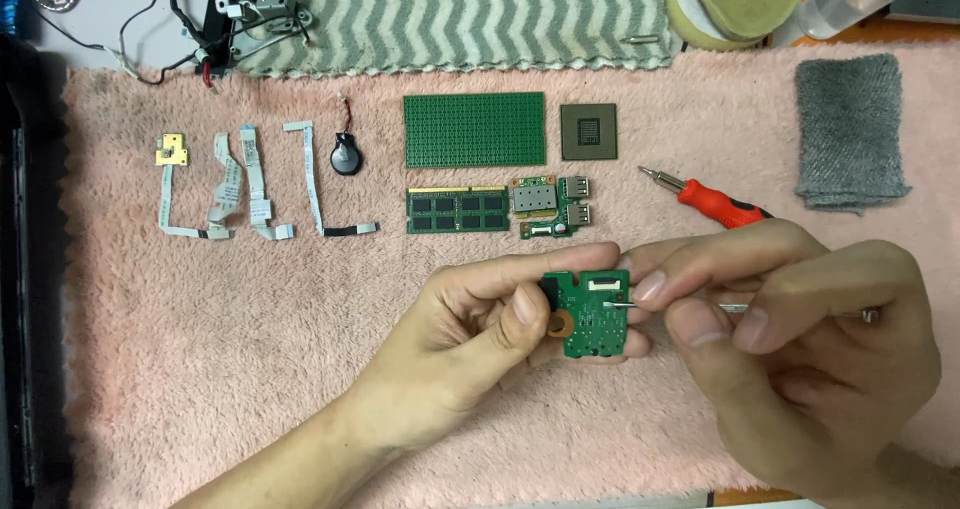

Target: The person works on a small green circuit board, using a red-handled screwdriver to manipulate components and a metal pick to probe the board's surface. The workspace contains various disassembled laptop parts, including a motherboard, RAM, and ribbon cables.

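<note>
Both arms are showing bare, with no sleeve reaching into view. The left hand [470, 339] and the right hand [800, 349] are wearing no gloves, rings or watch. The fingernails are showing short, rounded and unpainted, and the left forearm is appearing bare to the near edge.

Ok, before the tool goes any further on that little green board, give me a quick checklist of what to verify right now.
1. Small green board gripped: ok, pinched between thumb and fingers of the left hand.
2. Thin metal tool held: ok, in the fingertips of the right hand.
3. Tool tip on the board: ok, it meets the board's right side, below the white connector.
4. Board clear of the pink mat: cannot tell.
5. Laid-out parts out of the way: ok, memory stick and ribbon cables lie apart, farther up the mat.
6. Red screwdriver free: ok, lying beside the right hand.
</note>
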